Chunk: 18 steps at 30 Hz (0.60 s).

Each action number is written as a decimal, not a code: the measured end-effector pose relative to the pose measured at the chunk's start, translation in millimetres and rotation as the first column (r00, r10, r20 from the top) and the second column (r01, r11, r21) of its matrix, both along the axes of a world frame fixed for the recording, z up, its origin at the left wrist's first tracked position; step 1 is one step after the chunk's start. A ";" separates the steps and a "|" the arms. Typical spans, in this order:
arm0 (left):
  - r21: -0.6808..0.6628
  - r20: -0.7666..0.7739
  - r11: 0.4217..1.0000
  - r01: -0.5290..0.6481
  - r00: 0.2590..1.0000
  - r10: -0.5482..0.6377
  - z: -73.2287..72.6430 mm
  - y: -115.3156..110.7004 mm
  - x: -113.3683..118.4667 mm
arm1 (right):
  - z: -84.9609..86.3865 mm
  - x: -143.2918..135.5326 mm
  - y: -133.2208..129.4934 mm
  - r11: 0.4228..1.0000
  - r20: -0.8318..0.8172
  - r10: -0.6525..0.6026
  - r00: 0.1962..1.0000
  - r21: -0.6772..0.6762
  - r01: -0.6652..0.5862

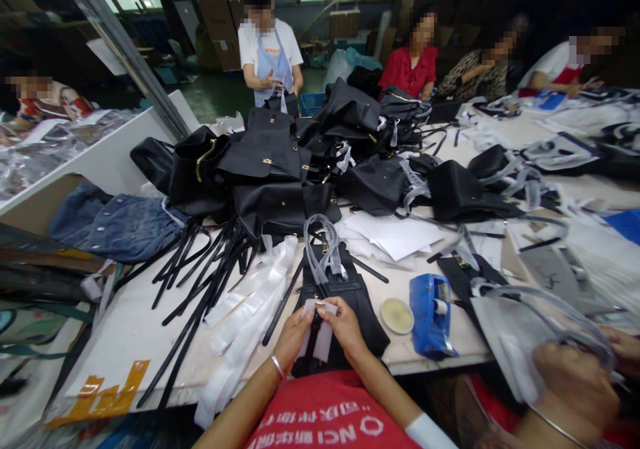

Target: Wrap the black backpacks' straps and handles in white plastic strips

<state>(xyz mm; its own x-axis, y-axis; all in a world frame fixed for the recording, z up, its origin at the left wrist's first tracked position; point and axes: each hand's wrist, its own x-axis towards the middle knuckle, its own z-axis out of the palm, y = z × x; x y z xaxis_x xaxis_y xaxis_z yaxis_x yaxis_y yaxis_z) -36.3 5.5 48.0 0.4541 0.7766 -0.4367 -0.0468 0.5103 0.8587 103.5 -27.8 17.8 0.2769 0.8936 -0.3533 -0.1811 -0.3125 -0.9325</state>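
A black bag (363,302) lies flat at the table's front edge, right before me. Its straps carry clear plastic wrap (323,252) near the top. Over the bag's lower middle, my left hand (295,334) pinches the left side of a pale wrapping piece (324,344). My right hand (345,326) is closed on the same piece from the right, the fingertips of both hands nearly meeting by a small gold-coloured metal part. A dark strap runs down the middle of the pale piece.
Black straps (195,296) and white strips (250,316) lie to the left. A blue tape dispenser (425,316) and a round dish (397,316) stand right. Behind is a bag pile (270,149). A co-worker's hand (575,382) is at the lower right.
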 end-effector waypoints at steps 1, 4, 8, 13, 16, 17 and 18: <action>0.005 -0.001 1.000 -0.001 1.000 0.001 0.4 0.3 0.4 | 0.2 0.0 0.1 1.000 -0.004 -0.003 1.000 0.000 0.003; 0.021 -0.004 1.000 -0.002 1.000 0.002 1.6 1.5 1.8 | 0.8 0.1 0.4 1.000 -0.010 -0.006 1.000 0.003 0.006; 0.022 -0.005 1.000 -0.004 1.000 0.004 2.3 0.5 2.6 | 1.7 0.4 -0.2 1.000 0.006 0.002 1.000 0.001 -0.002; -0.008 -0.025 0.999 -0.039 0.999 0.039 1.5 -6.1 2.8 | 1.2 -0.9 -1.5 1.000 0.000 0.009 1.000 0.011 -0.009; -0.012 -0.054 0.997 -0.072 0.996 0.071 0.7 -9.9 3.6 | 0.9 -1.7 -1.3 1.000 0.001 0.004 1.000 0.013 -0.004; -0.012 -0.060 0.996 -0.083 0.995 0.082 0.3 -10.8 3.9 | 0.9 -1.8 -1.2 1.000 0.005 0.005 1.000 0.016 -0.005; -0.011 -0.063 0.996 -0.093 0.994 0.092 0.0 -11.3 4.2 | 1.0 -1.8 -1.2 1.000 0.011 0.007 1.000 0.020 -0.007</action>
<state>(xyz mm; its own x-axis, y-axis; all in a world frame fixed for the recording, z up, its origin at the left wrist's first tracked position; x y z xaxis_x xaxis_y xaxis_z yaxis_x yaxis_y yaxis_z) -32.1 -5.8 47.9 0.3522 0.8075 -0.4732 -0.0405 0.5183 0.8543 101.7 -28.9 18.7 0.2745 0.9023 -0.3323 -0.1685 -0.2951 -0.9405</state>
